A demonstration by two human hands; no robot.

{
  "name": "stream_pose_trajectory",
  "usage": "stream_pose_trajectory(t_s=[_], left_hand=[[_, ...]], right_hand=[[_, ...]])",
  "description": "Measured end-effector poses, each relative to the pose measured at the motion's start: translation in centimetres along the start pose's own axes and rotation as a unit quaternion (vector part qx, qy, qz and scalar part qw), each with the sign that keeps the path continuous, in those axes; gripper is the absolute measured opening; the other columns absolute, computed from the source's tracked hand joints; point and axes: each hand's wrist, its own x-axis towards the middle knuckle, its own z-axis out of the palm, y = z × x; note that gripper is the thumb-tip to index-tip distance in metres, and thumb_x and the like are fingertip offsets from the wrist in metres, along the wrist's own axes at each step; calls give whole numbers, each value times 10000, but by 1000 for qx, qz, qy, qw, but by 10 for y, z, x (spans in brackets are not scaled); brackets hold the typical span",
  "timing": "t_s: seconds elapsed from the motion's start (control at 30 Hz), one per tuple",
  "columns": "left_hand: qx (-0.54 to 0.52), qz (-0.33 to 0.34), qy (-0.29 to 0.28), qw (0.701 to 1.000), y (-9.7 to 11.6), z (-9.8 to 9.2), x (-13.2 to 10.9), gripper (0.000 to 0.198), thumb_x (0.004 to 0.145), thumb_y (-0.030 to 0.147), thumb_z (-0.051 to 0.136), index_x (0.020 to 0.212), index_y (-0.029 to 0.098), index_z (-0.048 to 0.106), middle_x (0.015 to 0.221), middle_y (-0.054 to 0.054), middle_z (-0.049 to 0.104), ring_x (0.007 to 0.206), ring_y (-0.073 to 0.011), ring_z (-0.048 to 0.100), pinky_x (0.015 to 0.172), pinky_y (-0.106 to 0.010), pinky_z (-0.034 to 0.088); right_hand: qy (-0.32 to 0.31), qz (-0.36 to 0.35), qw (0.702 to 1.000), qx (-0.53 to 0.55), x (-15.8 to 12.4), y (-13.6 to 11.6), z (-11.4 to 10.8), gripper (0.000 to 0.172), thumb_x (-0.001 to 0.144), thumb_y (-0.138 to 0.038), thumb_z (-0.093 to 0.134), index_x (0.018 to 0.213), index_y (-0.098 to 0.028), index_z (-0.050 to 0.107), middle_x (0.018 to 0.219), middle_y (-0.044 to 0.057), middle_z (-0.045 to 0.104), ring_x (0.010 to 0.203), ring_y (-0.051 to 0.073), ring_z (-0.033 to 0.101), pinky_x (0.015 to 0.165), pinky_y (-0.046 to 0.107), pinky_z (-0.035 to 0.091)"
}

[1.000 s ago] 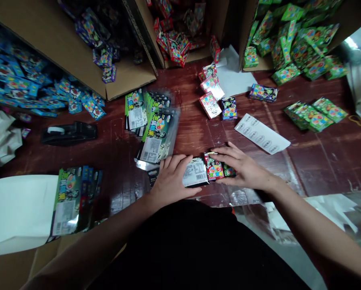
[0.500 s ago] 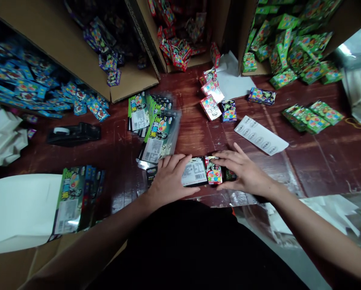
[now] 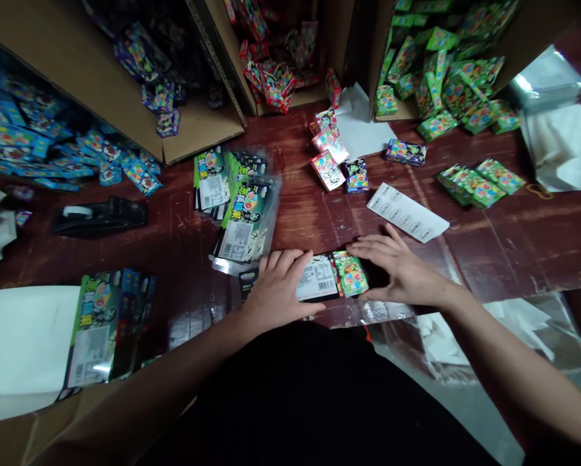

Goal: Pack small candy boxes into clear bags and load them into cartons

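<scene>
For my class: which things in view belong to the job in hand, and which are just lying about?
Belonging, apparently:
labelled packet under left grip
green box beside right grip
similar packets beyond

Probably just lying about:
tape dispenser
oval-printed sheet
white paper

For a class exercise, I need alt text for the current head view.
A person's left hand holds a flat black packet with a white label while the right hand is at a small green cardboard box beside it, on a dark red table. Brown cardboard cartons of small, colourful boxes stand behind.
</scene>
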Motion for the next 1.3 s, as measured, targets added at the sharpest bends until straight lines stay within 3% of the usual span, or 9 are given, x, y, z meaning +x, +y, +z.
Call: stream_pose_trajectory(t_s=[0.17,0.37,0.57,0.77,0.83,1.03,1.13,1.2,1.3], left_hand=[[-3,2,29,1000,6,-2,1,950,656,547,845,1447,212,440,1367,-122,537,1217,-352,485,1025,-503,363],[10,18,51,998,5,-6,3,952,662,545,840,1452,209,429,1364,-126,539,1210,-353,487,1025,-501,359],[1,9,56,998,2,-7,4,881,699,513,811,1446,230,440,1368,-125,538,1218,-365,481,1035,-520,353],[-60,-44,99,992,4,-14,5,932,648,519,855,1430,237,436,1357,-112,516,1230,-342,479,1080,-507,356],[-60,-44,111,991,4,-16,5,950,637,523,865,1434,245,430,1353,-111,517,1227,-342,479,1082,-505,355],[-49,-3,105,993,6,-13,4,930,657,532,850,1434,248,424,1361,-115,529,1203,-354,488,1059,-518,363],[-76,-24,135,988,13,-13,10,921,662,505,857,1432,258,415,1347,-119,524,1215,-352,493,1065,-524,379],[-102,-59,178,977,18,-16,17,939,658,500,871,1430,242,404,1353,-133,509,1259,-357,477,1092,-538,374],[-177,-95,217,955,20,-20,28,976,634,542,891,1421,227,407,1365,-147,490,1302,-356,467,1108,-541,393]], right_hand=[[21,-14,1000,1,13,-9,6,811,797,-605,747,1476,-277,448,1434,99,589,1355,319,500,1231,666,12],[19,-14,998,-50,14,-16,-9,802,804,-597,745,1493,-316,448,1429,61,595,1274,336,524,1224,688,2],[24,-36,998,-33,26,-21,-22,806,774,-614,768,1486,-379,472,1414,37,607,1254,353,543,1216,706,13],[140,11,990,-19,28,-16,-30,887,776,-618,763,1519,-300,397,1416,119,563,1339,362,509,1233,652,103],[127,2,992,-20,28,-19,-24,899,770,-625,765,1520,-304,387,1402,117,572,1335,360,514,1233,657,84],[10,-31,999,6,32,-29,-24,846,830,-575,736,1546,-351,346,1496,85,520,1385,332,483,1235,660,49],[-11,-38,999,35,39,-35,-26,991,811,-600,739,1605,-351,201,1625,96,354,1483,352,348,1233,638,159],[51,1,995,82,46,-40,-17,1057,793,-606,754,1617,-316,158,1650,121,284,1506,360,296,1206,590,295],[219,99,952,187,56,-45,6,760,893,-501,691,1534,-298,336,1467,128,511,1322,308,544,1076,497,494]])
